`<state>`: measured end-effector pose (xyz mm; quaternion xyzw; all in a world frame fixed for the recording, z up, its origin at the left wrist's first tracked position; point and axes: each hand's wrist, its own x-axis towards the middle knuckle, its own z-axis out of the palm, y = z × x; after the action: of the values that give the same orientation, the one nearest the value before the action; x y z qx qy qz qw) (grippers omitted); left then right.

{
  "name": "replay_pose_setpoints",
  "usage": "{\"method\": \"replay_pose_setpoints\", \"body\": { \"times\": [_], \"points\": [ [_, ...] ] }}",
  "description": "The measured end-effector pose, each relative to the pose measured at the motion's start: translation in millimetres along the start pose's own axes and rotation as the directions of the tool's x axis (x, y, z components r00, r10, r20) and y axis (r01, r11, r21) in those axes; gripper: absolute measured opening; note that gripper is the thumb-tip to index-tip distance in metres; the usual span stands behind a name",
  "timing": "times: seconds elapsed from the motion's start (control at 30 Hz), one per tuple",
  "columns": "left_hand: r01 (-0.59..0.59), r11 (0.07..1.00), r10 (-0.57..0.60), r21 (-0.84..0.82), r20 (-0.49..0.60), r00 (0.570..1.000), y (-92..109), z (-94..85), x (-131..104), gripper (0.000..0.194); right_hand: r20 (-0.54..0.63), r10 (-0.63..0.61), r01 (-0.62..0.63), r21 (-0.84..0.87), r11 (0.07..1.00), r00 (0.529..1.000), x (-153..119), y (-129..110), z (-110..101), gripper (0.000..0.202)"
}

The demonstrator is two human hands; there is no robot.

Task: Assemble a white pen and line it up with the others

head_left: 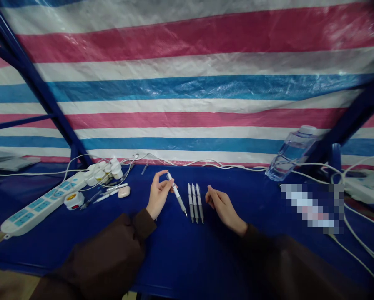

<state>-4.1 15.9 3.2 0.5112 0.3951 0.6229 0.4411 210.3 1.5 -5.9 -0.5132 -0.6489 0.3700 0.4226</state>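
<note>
- We've got our left hand (158, 196) pinching a white pen (177, 195) near its top end, thumb and fingertips closed around the barrel, with the tip slanting down toward the blue table cover (180, 254).
- Just past the pen's tip, between our two hands, three more pens (195, 203) lie side by side, nearly touching each other, tips pointing back at us.
- Our right hand (222, 205) rests on the cover right beside that row, fingers loosely curled with nothing in them, not touching the pens as far as we can see.
- Out beyond the left fingers there's a small white earbud-style case (124, 191), a few loose pen parts (107, 195) and a cluster of little white tubs (108, 168). Honestly too small to say what's in them.
- Further left of that sits a long white power strip (41, 205) with light blue sockets and a small white gadget with a yellow spot (74, 201) just by it.
- Well off past the right fingers, a clear water bottle (290, 153) leans back against the striped tarp (187, 83), and white cables (237, 166) trail along the back edge.
- No brand or writing we can read anywhere; the patch right of the right hand is pixelated.
- Both our sleeves are dark brown.
</note>
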Motion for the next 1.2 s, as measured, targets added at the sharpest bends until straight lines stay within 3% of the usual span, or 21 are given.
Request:
{"method": "replay_pose_setpoints", "body": {
  "times": [0.13,0.5,0.87,1.2],
  "points": [
    [-0.004,0.999,0.003,0.053,0.027,1.000,-0.2,0.6,-0.4,0.033,-0.014,0.004,-0.004,-0.014,1.000,1.000,0.2,0.8,0.6,0.054],
    [0.007,0.998,-0.009,0.059,0.020,1.000,3.3,1.1,-1.1,0.037,-0.019,0.009,-0.010,-0.060,0.998,1.000,0.5,2.5,-0.1,0.055],
    [0.018,1.000,-0.018,0.024,-0.015,1.000,0.7,2.3,-0.7,0.052,-0.022,0.014,-0.015,-0.077,0.997,1.000,1.0,4.5,-0.3,0.055],
    [0.025,0.998,-0.026,0.059,0.020,0.999,4.3,3.0,-1.4,0.037,-0.018,0.005,-0.006,-0.084,0.996,1.000,0.3,3.0,0.0,0.055]
  ]
}}
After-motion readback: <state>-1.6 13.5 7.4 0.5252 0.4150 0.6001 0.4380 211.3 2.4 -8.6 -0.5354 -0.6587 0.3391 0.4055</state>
